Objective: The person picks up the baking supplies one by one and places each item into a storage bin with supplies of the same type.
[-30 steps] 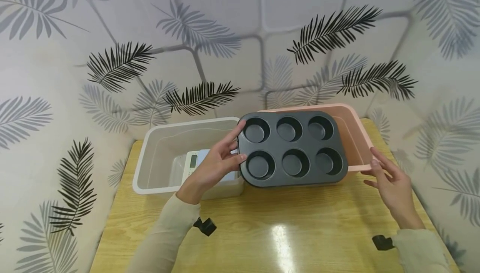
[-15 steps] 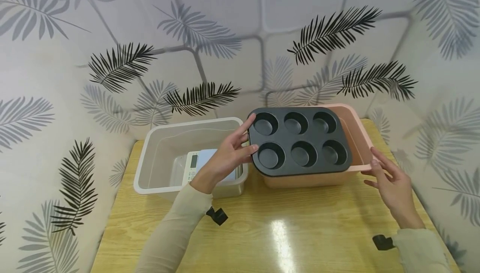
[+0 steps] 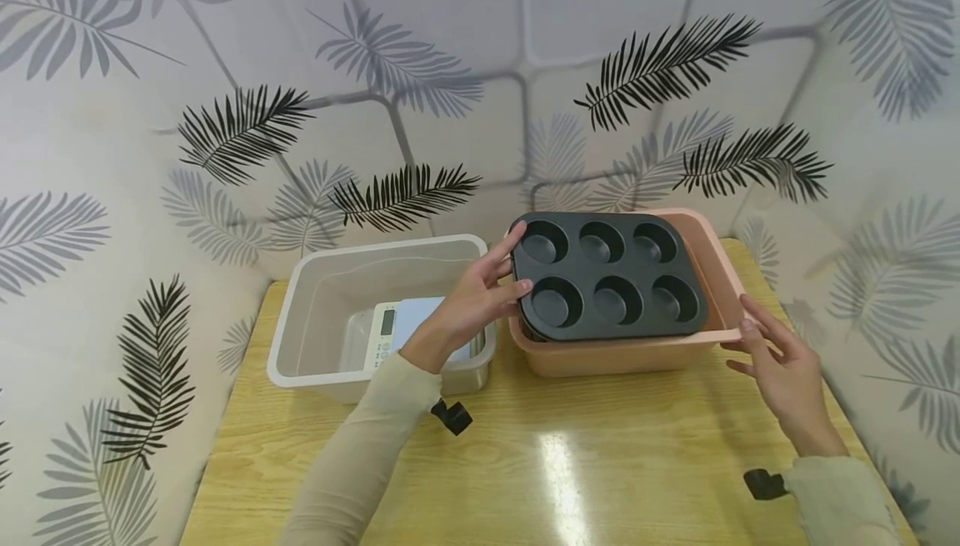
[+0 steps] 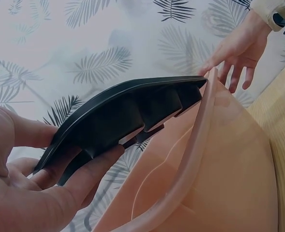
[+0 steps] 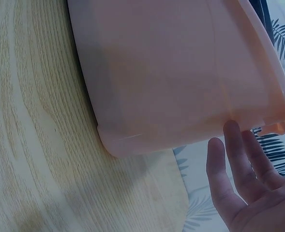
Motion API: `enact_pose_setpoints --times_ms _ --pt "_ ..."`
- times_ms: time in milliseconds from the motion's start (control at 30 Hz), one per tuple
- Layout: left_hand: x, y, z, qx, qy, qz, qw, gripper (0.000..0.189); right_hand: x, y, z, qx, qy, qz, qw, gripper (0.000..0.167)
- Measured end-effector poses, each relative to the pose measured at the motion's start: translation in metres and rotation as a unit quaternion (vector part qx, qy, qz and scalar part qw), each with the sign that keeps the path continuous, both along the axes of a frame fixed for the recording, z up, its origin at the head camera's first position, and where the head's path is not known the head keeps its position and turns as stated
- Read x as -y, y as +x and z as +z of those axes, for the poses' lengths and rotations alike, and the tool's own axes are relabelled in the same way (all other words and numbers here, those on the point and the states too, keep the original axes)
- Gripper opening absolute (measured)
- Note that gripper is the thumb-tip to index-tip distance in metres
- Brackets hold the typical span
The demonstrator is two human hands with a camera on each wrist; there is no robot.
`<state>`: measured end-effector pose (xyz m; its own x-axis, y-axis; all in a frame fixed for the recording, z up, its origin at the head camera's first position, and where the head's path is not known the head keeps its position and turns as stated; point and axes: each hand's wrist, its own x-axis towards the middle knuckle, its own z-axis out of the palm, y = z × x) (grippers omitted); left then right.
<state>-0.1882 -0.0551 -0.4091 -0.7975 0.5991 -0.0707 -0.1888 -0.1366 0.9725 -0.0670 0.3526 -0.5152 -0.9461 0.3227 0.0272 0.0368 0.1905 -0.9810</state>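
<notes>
My left hand (image 3: 476, 300) grips the left end of a dark muffin tin (image 3: 583, 271), thumb on top and fingers underneath. The tin, cups facing up, is over the mouth of a pink plastic bin (image 3: 622, 361). In the left wrist view the muffin tin (image 4: 108, 121) is tilted, and its far end is right at the rim of the bin (image 4: 181, 183). At the bin's front right corner, my right hand (image 3: 783, 379) pinches the rim between thumb and forefinger. Its other fingers (image 5: 239, 159) stretch out beside the bin wall in the right wrist view.
To the left stands a whitish plastic bin (image 3: 315, 378) with a kitchen scale (image 3: 382, 338) inside it. Both bins are on a wooden table (image 3: 495, 479), close to a leaf-patterned backdrop (image 3: 465, 137) at the back and sides.
My left hand has carried the muffin tin rightward and a little back, from between the bins to over the pink bin. My right hand has stayed at the rim.
</notes>
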Motion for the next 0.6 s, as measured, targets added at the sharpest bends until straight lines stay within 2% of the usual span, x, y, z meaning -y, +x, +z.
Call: enact_pose_setpoints --times_ms 133,233,400,600 --pt "-0.005 -0.005 0.001 0.004 -0.014 0.004 0.9999 0.086 0.0 0.0 0.001 0.005 0.008 -0.002 1.0 0.053" --pt "-0.008 -0.009 0.0 -0.008 -0.032 0.005 0.9995 0.086 0.001 0.0 0.001 0.006 0.008 -0.004 0.9999 0.053" --pt "-0.015 -0.013 -0.002 -0.021 -0.052 0.006 0.9984 0.088 0.0 0.0 -0.001 0.0 -0.021 -0.003 0.9998 0.053" --pt "-0.021 -0.014 -0.002 -0.024 -0.075 0.001 0.9969 0.089 -0.001 0.0 -0.003 -0.007 -0.028 0.001 0.9996 0.052"
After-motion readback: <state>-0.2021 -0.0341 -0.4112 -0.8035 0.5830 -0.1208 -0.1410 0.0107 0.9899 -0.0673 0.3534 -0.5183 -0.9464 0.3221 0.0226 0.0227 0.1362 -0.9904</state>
